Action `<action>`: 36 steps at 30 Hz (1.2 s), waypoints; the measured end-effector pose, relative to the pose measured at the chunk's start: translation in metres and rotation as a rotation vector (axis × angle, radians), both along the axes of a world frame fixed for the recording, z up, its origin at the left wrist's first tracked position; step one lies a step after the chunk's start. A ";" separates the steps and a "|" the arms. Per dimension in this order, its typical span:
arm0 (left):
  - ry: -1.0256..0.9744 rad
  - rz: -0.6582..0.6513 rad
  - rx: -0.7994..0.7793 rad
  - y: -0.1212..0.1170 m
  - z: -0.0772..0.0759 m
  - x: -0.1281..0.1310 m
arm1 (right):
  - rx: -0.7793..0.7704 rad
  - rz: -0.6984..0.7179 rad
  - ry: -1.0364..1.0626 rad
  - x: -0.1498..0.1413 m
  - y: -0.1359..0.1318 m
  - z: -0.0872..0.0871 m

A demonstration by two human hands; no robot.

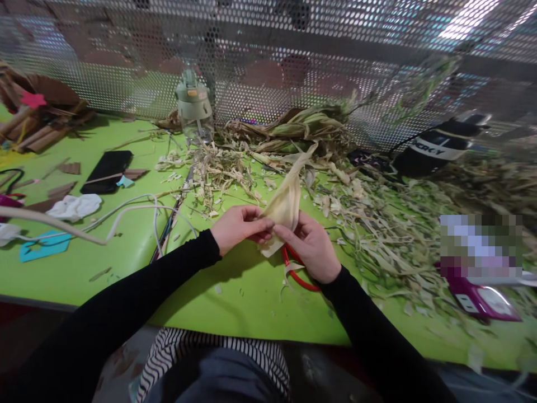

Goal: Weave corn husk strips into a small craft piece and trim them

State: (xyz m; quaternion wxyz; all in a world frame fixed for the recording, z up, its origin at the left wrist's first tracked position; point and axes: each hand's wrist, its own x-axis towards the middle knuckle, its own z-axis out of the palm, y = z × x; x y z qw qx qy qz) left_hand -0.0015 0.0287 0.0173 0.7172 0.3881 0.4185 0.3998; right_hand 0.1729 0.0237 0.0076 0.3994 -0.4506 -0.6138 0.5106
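Note:
Between my two hands, over the green table (260,313), is a pale, dried corn husk (285,204). Its pointed tip rises up and to the right, and a short end hangs below my fingers. My left hand (241,228) pinches its lower left side between thumb and fingers. On the right side, my right hand (314,246) grips it with the thumb in front and the fingers behind, partly hidden. Red-handled scissors (305,282) lie on the table under my right hand, their blades out of sight.
Husk scraps (390,240) cover the table's right side, with a husk bundle (302,126) behind. A clear bottle (196,112) stands by the perforated metal screen (268,78). To the left are a black phone (107,170), a white cable (130,208) and a turquoise tag (45,246).

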 end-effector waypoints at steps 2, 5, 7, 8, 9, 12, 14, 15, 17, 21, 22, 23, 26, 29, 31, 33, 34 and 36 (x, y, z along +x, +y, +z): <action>0.044 0.006 0.012 -0.002 0.000 0.003 | 0.037 -0.017 -0.049 -0.002 -0.001 0.000; 0.088 0.050 0.019 -0.003 0.003 0.005 | 0.073 -0.076 -0.074 -0.002 0.000 0.001; 0.088 0.096 0.013 -0.003 0.003 0.005 | 0.088 -0.125 -0.088 -0.001 0.002 0.002; 0.082 0.109 0.006 -0.003 0.003 0.005 | 0.094 -0.147 -0.091 0.000 0.002 0.002; 0.078 0.108 -0.001 -0.003 0.002 0.005 | 0.099 -0.164 -0.091 0.000 0.003 0.002; 0.106 0.022 0.018 -0.003 0.000 0.004 | 0.111 -0.148 -0.107 0.002 0.003 0.003; 0.170 -0.039 0.064 -0.003 -0.001 0.003 | 0.107 -0.098 -0.128 0.002 0.002 0.004; 0.211 -0.044 0.089 -0.004 -0.001 0.003 | 0.107 -0.080 -0.137 0.002 0.002 0.004; 0.290 -0.006 0.132 -0.004 -0.001 0.002 | 0.113 -0.067 -0.166 0.003 0.002 0.004; 0.388 0.059 0.195 -0.003 -0.002 0.001 | 0.148 -0.075 -0.247 0.005 0.003 0.003; 0.405 0.060 0.202 -0.003 -0.002 0.000 | 0.155 -0.071 -0.264 0.006 0.004 0.002; 0.413 0.062 0.208 -0.003 -0.002 0.001 | 0.164 -0.069 -0.282 0.006 0.004 0.002; 0.390 0.048 0.224 -0.002 -0.005 0.000 | 0.181 -0.023 -0.346 0.008 0.005 0.001; 0.365 0.015 0.249 -0.001 -0.009 0.000 | 0.231 0.021 -0.388 0.006 0.003 0.003; 0.354 0.013 0.260 -0.001 -0.012 -0.001 | 0.281 0.029 -0.425 0.004 0.002 0.006; 0.364 0.015 0.262 -0.001 -0.014 -0.001 | 0.316 0.037 -0.472 0.003 0.000 0.008; 0.390 0.016 0.264 -0.001 -0.014 -0.002 | 0.325 0.044 -0.488 0.002 -0.001 0.008; 0.474 0.014 0.285 -0.001 -0.015 -0.003 | 0.325 0.052 -0.501 0.002 -0.002 0.009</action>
